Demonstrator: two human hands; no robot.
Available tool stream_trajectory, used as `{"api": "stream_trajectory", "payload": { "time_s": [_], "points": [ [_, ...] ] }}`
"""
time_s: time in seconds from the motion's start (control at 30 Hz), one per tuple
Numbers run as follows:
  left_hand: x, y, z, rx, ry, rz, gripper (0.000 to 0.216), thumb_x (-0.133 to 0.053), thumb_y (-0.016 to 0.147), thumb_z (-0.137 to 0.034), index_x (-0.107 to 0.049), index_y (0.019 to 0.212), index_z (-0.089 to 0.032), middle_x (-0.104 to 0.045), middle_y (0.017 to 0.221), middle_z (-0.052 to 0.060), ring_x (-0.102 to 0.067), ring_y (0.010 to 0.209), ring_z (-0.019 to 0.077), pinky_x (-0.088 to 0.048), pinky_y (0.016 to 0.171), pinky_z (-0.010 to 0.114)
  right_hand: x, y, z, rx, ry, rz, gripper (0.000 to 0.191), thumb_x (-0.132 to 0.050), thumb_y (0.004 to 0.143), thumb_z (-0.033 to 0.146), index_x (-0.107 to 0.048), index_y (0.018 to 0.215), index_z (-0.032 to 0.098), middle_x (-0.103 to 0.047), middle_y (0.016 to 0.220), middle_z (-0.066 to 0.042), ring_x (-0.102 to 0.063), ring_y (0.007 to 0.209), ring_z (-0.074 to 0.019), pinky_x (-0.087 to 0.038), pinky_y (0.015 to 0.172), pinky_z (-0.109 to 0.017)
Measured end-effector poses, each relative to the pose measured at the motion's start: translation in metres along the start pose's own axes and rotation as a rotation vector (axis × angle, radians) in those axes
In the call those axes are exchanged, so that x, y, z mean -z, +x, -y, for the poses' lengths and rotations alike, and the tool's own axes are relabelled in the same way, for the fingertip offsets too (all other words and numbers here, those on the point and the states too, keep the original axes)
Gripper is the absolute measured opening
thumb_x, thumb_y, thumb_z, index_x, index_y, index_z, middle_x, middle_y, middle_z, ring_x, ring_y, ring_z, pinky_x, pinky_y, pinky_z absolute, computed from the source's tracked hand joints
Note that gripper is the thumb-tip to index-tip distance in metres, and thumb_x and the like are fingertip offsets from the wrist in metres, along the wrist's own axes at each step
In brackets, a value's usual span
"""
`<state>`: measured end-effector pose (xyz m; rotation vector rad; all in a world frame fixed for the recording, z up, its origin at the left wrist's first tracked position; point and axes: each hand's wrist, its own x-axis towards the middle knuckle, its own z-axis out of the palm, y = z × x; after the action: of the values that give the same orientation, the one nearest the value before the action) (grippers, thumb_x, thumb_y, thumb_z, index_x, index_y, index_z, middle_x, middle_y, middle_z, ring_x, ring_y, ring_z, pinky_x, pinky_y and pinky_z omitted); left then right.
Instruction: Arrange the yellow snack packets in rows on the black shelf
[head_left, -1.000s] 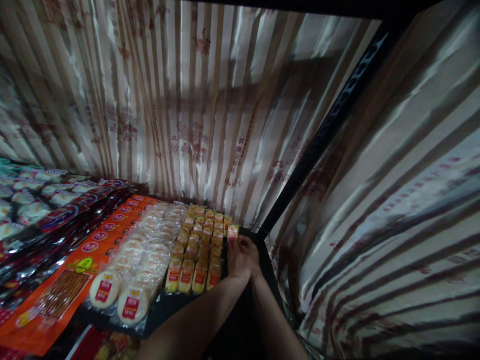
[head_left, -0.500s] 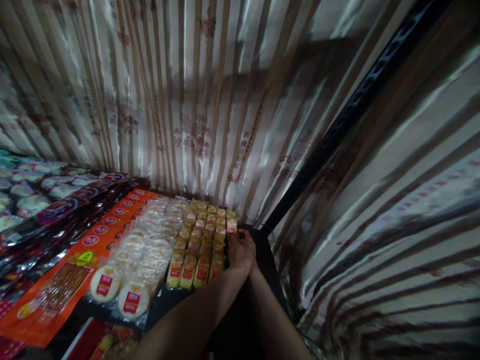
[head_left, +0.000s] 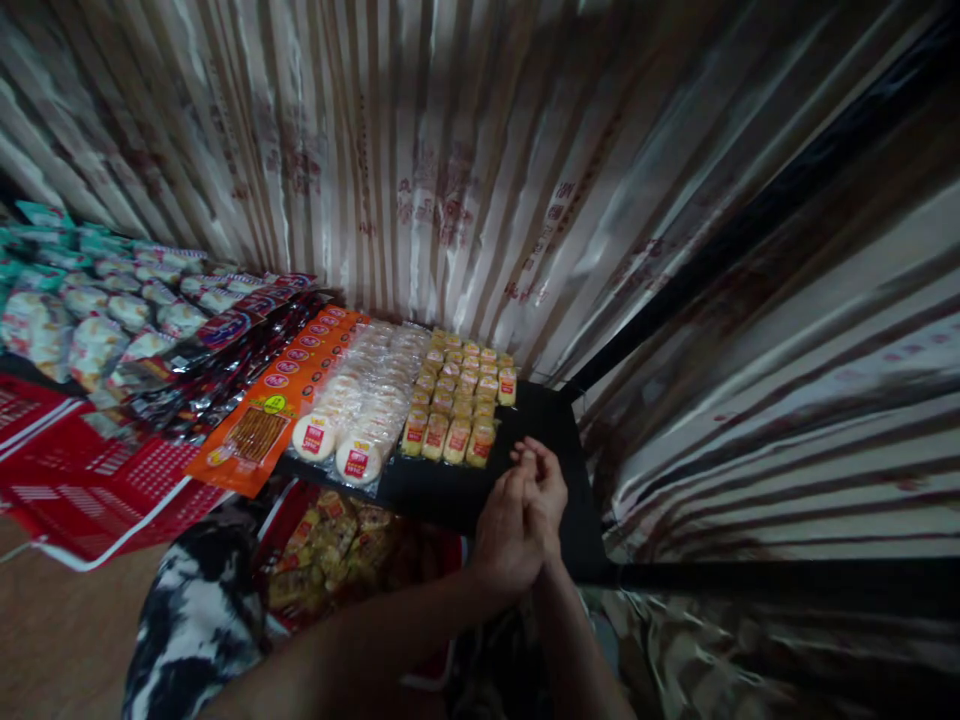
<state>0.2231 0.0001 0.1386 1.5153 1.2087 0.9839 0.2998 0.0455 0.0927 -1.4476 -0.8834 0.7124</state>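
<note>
My left hand (head_left: 508, 535) and my right hand (head_left: 550, 490) are pressed together over the front right part of the black tabletop (head_left: 547, 415). Their fingers are curled in against each other, and nothing shows in them. To their upper left stand rows of small yellow wrapped cakes (head_left: 448, 400) with red labels. A single wrapped cake (head_left: 507, 387) begins a further column at the back right. Left of these lie two rows of round white wrapped cakes (head_left: 354, 460).
An orange snack packet (head_left: 259, 430) lies beside dark packets (head_left: 225, 350) and several white bags (head_left: 112, 300). Red baskets (head_left: 82, 480) stand below the table's front edge; one holds yellow wrapped snacks (head_left: 330, 540). A striped printed curtain (head_left: 450, 150) and a dark pole (head_left: 675, 290) border the back and right.
Both hands have drawn back from the single cake at the right column toward the table's front. The view has shifted, showing more of the baskets below.
</note>
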Motion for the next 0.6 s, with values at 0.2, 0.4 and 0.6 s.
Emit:
{"api": "stream_trajectory", "payload": {
  "time_s": [0.2, 0.4, 0.6],
  "points": [
    [0.06, -0.115, 0.048, 0.078, -0.063, 0.096, 0.045, -0.036, 0.087, -0.029, -0.041, 0.13, -0.018, -0.046, 0.134, 0.007, -0.043, 0.123, 0.0174, -0.033, 0.105, 0.029, -0.001, -0.119, -0.016, -0.062, -0.223, 0.196, 0.036, -0.045, 0.081, 0.045, -0.057, 0.103, 0.02, -0.067, 0.091, -0.007, -0.062, 0.081, -0.0179, -0.048, 0.073, -0.029],
    [0.105, -0.138, 0.126, 0.329, 0.182, 0.0, 0.039, -0.032, 0.084, -0.025, -0.057, 0.113, -0.018, -0.061, 0.115, 0.008, -0.053, 0.109, 0.0198, -0.039, 0.1, 0.036, -0.027, -0.165, -0.063, -0.024, -0.56, 0.717, 0.03, -0.039, 0.081, 0.024, -0.064, 0.096, 0.019, -0.068, 0.099, -0.008, -0.062, 0.094, -0.0204, -0.045, 0.086, -0.033],
    [0.126, -0.118, 0.165, 0.385, 0.465, 0.049, 0.047, -0.039, 0.08, -0.021, -0.047, 0.127, -0.023, -0.046, 0.134, 0.005, -0.043, 0.122, 0.0216, -0.038, 0.1, 0.036, -0.064, -0.153, -0.097, -0.039, -0.837, 0.79, 0.038, -0.037, 0.083, 0.018, -0.057, 0.115, 0.018, -0.062, 0.115, -0.009, -0.055, 0.11, -0.0196, -0.037, 0.097, -0.032]
  ]
}}
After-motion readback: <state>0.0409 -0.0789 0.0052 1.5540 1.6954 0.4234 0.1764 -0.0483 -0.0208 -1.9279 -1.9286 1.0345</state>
